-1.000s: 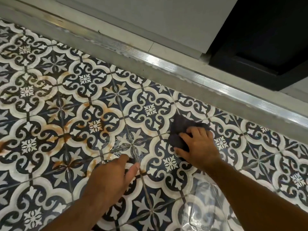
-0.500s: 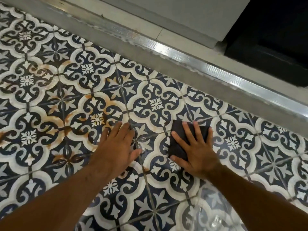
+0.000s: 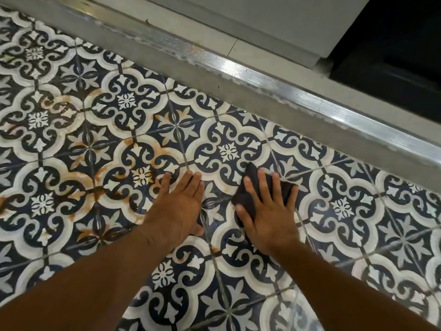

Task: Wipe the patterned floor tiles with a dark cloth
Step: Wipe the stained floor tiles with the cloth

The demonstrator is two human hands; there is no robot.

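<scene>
Both hands flat on the patterned floor tiles (image 3: 124, 108).
Right hand (image 3: 269, 211): fingers (image 3: 262, 185) straight, spread, pressing the dark cloth (image 3: 242, 197) near the floor's far edge. Left hand (image 3: 179, 206): fingers together, straight, touching bare tile.

Head view — steeply downward, close over patterned tiles (image 3: 229, 151)

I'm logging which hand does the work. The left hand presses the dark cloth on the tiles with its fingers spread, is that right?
Not quite. It is the right hand that presses the cloth on the tiles with its fingers spread, as the head view shows. The left hand lies bare on the tiles beside it.
</scene>
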